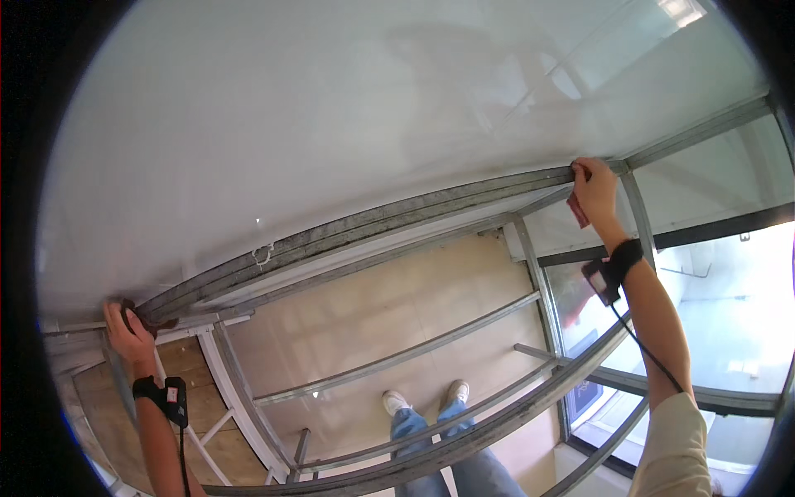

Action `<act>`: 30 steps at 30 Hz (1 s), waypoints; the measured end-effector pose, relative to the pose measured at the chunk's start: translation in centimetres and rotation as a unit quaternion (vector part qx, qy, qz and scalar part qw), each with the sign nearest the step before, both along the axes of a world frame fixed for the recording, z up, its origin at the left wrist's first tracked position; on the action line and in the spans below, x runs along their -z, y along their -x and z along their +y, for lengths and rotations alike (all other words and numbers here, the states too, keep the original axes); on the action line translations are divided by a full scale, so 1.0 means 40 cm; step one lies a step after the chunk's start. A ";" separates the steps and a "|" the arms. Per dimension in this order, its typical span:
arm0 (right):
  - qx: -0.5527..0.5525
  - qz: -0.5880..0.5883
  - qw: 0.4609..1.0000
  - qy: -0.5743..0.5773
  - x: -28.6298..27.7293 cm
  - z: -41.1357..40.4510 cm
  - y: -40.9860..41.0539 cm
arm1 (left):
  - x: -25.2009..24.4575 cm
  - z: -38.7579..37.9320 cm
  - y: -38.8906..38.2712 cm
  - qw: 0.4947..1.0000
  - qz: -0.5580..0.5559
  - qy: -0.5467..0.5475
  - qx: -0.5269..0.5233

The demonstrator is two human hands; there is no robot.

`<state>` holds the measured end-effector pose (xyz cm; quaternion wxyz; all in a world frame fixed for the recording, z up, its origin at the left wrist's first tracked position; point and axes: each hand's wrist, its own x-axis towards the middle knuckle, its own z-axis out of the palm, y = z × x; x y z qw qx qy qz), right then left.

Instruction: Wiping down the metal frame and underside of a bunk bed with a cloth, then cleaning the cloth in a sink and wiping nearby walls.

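My left hand [130, 333] is at the far left end of a worn grey metal rail [397, 210], which runs along a glossy white wall panel. Its fingers are closed on a dark brown cloth [163, 324] that touches the rail's end. My right hand [597, 189] grips the same rail near its right end, close to a frame corner. From under that palm hangs a reddish-brown cloth [578, 210], partly hidden by the fingers. A black strap with a small cabled device is on each wrist, one device [176, 401] at left, the other [600, 282] at right.
The white wall panel [279, 124] fills the upper view. Below, a metal frame has a crossbar [397, 351] and a nearer curved rail [435, 460] over my legs. My shoes [395, 402] stand on a beige floor [348, 323]. Wooden boards [192, 373] lie left; glass [726, 310] is right.
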<state>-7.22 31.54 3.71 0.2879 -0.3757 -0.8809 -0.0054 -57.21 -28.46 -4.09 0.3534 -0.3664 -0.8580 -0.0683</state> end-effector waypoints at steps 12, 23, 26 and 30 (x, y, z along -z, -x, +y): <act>-0.038 -0.005 0.999 -0.012 0.011 -0.078 0.008 | -0.007 0.004 0.014 1.000 0.021 -0.007 0.012; 0.041 0.033 0.995 0.090 -0.027 -0.048 0.018 | -0.003 0.007 -0.001 1.000 0.006 -0.013 0.007; 0.061 0.024 0.994 0.091 0.002 -0.045 0.008 | 0.003 -0.012 0.011 0.999 -0.034 -0.005 -0.009; 0.009 0.011 1.000 -0.008 0.010 -0.011 -0.026 | 0.001 0.007 -0.002 1.000 0.009 -0.005 0.004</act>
